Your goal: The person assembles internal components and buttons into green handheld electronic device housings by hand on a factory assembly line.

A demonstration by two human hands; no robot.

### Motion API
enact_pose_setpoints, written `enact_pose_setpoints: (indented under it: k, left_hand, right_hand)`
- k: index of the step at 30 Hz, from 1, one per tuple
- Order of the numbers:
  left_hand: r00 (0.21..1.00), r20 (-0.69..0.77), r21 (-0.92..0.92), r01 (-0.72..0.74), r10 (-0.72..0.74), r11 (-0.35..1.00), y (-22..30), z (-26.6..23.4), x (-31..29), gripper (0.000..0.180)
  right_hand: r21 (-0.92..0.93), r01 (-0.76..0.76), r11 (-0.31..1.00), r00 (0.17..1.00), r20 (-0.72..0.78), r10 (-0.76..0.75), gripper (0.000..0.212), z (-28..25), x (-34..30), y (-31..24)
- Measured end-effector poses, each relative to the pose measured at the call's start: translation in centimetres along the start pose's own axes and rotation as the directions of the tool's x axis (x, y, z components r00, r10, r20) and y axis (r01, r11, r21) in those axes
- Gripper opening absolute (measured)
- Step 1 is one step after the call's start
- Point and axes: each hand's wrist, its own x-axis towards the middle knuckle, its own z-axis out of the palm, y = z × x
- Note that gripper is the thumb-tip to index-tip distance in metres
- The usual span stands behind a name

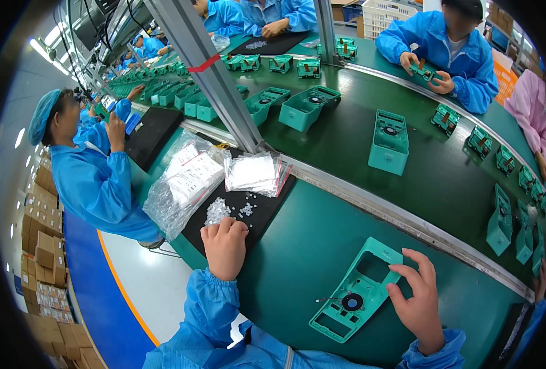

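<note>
On the green bench in front of me lies a teal plastic housing (354, 326), set at a slant. It has rectangular openings, a round black speaker (352, 301) and a short wire with a small connector. My right hand (419, 296) is at its right edge, fingers and thumb apart, with fingertips against or very close to the rim. My left hand (225, 247) reaches over a black mat (267, 215), beside a pile of small clear plastic pieces (217, 211). Its fingers are curled together; the tips are partly hidden, so anything pinched there cannot be made out.
Plastic bags with white labels (190, 172) lie beside the mat. A metal post (214, 80) and rail (371, 200) separate my bench from a green conveyor (340, 147) carrying teal housings (388, 144) and green circuit assemblies (445, 118). Co-workers in blue sit left and across.
</note>
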Motion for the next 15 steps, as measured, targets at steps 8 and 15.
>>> enact_pose_setpoints:
  k: [8,15]
  left_hand:
    - [1.000,0.028,-0.176,0.006,-0.002,0.984,2.2,-3.1,1.0,0.010]
    - [0.884,0.054,-0.557,-0.359,0.465,0.748,13.8,-8.5,-2.8,0.021]
  right_hand:
    - [-0.026,-0.011,1.000,1.000,-0.020,0.010,0.029,-0.1,-0.1,0.7]
    - [0.330,0.041,0.943,0.991,-0.135,0.005,0.033,3.2,1.3,3.0]
